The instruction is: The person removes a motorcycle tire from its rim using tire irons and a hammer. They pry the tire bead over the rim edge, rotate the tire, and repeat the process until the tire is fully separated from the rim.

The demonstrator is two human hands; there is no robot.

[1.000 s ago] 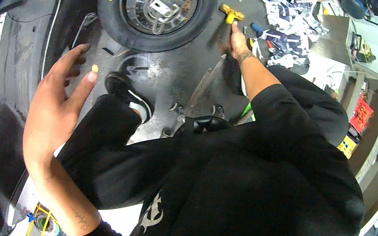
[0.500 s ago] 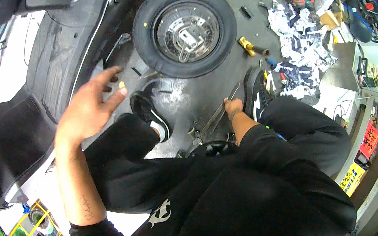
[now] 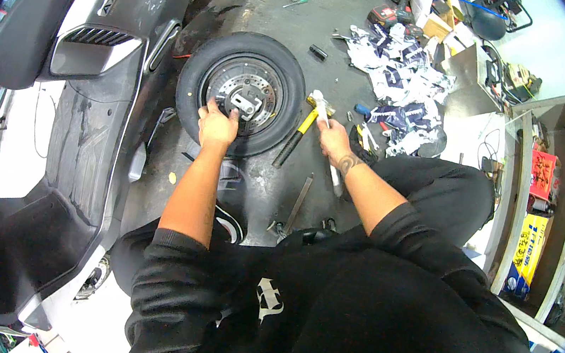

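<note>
My left hand (image 3: 217, 124) grips the wheel at its hub, thumb and fingers beside the pale metal fitting (image 3: 245, 104) on the brake disc; the fingertips are partly hidden. The black tyre (image 3: 281, 69) lies flat around it. My right hand (image 3: 332, 140) is closed on a long silver metal bar (image 3: 335, 180), which reaches up past the tyre's right side. A yellow-and-black hammer (image 3: 294, 140) lies on the floor between the tyre and this bar, and another narrow bar (image 3: 300, 201) lies nearer my body.
A dark scooter (image 3: 87, 128) fills the left side. Crumpled printed paper (image 3: 394, 70) and small tools (image 3: 362, 110) lie to the right, beside red power tools (image 3: 382, 16). A metal shelf unit (image 3: 562, 208) with boxes stands at the far right. My bent legs frame the work.
My left hand has moved from beside the scooter onto the wheel's hub. My right hand has left the hammer and now holds a silver bar raised near the tyre. The view has shifted.
</note>
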